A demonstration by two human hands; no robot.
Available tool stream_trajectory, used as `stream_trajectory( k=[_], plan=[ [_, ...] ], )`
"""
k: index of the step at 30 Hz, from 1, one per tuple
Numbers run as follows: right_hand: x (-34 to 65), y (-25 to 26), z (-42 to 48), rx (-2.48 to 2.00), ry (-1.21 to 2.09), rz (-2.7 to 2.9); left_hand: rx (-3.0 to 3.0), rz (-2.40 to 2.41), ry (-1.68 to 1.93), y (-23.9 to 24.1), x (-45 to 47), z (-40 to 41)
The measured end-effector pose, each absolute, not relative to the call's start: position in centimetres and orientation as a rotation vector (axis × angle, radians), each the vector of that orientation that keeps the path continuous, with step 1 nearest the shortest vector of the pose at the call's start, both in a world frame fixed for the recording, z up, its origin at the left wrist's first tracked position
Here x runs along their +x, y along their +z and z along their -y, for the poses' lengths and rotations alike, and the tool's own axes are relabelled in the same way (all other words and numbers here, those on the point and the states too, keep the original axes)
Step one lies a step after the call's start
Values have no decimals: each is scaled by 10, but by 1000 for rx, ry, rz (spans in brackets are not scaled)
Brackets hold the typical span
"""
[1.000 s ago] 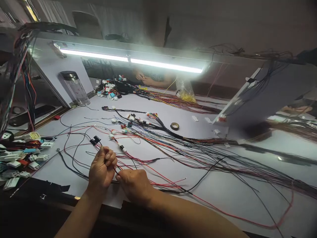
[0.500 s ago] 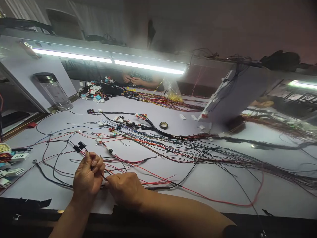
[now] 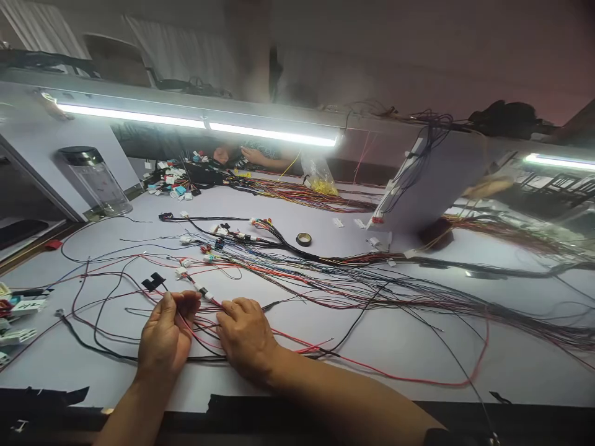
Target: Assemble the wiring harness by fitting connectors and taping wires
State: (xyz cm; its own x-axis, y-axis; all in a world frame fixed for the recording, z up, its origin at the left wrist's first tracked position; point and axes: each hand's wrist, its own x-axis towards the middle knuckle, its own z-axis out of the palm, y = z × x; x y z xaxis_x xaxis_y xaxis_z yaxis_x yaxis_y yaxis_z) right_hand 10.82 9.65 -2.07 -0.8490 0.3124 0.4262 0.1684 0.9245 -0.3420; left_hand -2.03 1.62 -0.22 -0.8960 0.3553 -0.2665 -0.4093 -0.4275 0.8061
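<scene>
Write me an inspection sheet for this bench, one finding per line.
Surface: white tabletop, crossed by many wires.
Work items: thin wires at the left hand; black tape flag just beyond it.
Clutter: tape roll; connectors heaped at the left edge.
Hands: left appears to pinch the thin wires; right hand lies back-up over wires, grip hidden.
Cables: black-wrapped bundle runs rightward; loose wire ends lie about.
Surroundings: lit lamp above; clear bottle by the left panel; bag of yellow pieces and another person's hand at the back.
</scene>
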Motion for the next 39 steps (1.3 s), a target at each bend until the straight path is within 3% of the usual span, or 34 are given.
stream_trajectory(
  k=[8, 14, 18, 27, 39],
  plan=[
    [107, -31, -92, -287, 425, 2625, 4, -1385, 2318, -11, -24, -16],
    [101, 11, -138, -457, 604, 2667, 81, -1405, 2302, -10, -21, -17],
    [76, 33, -198, -770, 549, 2697, 122, -1419, 2301, -10, -18, -19],
    [7, 9, -250, -966, 533, 2689, 259, -1491, 2288, -15, -15, -21],
    [7, 3, -264, -979, 718, 2580, 234, -1482, 2292, -19, -16, -20]
  ],
)
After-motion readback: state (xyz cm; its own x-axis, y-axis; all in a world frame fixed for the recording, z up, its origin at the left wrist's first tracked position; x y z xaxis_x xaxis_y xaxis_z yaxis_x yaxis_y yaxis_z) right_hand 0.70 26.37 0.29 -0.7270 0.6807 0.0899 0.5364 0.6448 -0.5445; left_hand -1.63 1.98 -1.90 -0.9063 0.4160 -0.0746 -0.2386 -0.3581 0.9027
